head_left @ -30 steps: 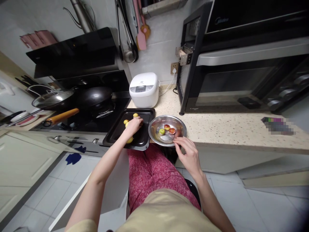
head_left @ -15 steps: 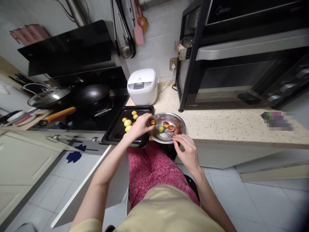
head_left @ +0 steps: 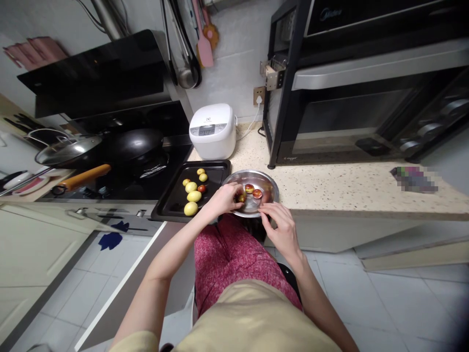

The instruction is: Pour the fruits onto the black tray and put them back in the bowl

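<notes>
A stainless steel bowl (head_left: 271, 185) stands at the counter's front edge, with several red and green jujubes (head_left: 257, 194) inside. My left hand (head_left: 229, 199) is closed over the bowl's left side, its fingers around a jujube (head_left: 241, 197); the fingers partly hide what they grip. At the bowl's front right rim, my right hand (head_left: 281, 222) pinches the edge between thumb and fingers. Left of the bowl lies a black baking tray (head_left: 172, 200) bearing several yellow-green jujubes (head_left: 194, 196) and a red one (head_left: 201, 188).
A white rice cooker (head_left: 213, 132) stands behind the tray. To the left is a stove with a black wok (head_left: 135, 144) and a lidded pan (head_left: 69, 150) with an orange handle. An oven (head_left: 340, 117) occupies the right rear of the speckled counter (head_left: 322, 188).
My left hand has moved right and down from the tray's edge into the bowl with a jujube. My right hand stays at the rim. The view has shifted slightly.
</notes>
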`<state>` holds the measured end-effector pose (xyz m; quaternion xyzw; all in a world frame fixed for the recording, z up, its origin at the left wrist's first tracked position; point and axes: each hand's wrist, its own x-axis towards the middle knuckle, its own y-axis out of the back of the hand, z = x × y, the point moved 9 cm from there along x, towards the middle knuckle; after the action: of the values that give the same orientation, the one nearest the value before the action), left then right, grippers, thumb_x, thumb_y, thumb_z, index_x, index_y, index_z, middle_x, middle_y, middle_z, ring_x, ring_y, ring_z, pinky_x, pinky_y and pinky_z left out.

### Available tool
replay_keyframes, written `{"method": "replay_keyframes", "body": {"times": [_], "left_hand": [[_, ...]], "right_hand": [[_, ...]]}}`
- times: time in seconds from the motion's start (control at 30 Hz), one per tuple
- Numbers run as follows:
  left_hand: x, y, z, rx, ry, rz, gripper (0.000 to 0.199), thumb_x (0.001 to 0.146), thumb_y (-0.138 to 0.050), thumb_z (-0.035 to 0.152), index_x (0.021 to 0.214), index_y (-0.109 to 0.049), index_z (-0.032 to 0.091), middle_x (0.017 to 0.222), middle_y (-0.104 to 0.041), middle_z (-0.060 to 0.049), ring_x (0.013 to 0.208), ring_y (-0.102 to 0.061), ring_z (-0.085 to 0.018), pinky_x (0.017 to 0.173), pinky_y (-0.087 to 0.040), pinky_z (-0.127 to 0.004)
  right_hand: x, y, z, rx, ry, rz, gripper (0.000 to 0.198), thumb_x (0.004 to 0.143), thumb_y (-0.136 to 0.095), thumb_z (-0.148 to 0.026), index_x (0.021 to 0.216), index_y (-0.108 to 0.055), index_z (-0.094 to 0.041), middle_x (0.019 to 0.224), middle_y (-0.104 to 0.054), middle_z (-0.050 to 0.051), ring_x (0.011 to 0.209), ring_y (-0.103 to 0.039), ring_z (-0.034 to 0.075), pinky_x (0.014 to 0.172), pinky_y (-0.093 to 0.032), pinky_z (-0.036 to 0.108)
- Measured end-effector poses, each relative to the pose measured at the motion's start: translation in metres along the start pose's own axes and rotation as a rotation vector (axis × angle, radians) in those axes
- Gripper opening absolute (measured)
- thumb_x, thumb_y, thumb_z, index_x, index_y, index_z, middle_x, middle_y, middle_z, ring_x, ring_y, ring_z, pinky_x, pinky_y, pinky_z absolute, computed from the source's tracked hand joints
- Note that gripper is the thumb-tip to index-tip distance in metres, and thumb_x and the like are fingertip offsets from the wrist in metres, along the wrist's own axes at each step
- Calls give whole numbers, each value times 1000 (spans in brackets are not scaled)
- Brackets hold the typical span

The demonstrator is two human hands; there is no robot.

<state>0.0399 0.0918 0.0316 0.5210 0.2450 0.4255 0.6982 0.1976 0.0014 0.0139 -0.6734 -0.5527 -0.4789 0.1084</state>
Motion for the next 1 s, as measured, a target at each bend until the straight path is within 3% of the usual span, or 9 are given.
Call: {"method": "replay_keyframes", "body": {"times": [0.2,0.7,1.0], "left_hand": [[4,-11,-9,124,90,-44,27,83,-81,27,104,-66,19,115,-69,-7,93,-70,-22,75,-54,-29],[3,-5,-9,277,178,-51,22,85,-73,19,105,-64,18,114,-68,-11,105,-70,-27,88,-57,-34],[2,-4,-7,285,158,-56,29,88,-75,25,113,-64,14,118,-68,-14,103,-71,-29,89,-57,-36]], "right_hand": [[-1,-1,0,-6,2,-11,15,99,-60,-18,99,-73,-24,99,-80,5,98,-74,23,100,-55,48],[0,-1,0,-6,-13,-16,16,99,-59,-19,99,-74,-26,99,-80,5,99,-75,24,99,-56,48],[0,-2,-1,-15,12,-18,15,99,-60,-17,99,-72,-25,98,-80,4,98,-75,23,99,-55,47]]}}
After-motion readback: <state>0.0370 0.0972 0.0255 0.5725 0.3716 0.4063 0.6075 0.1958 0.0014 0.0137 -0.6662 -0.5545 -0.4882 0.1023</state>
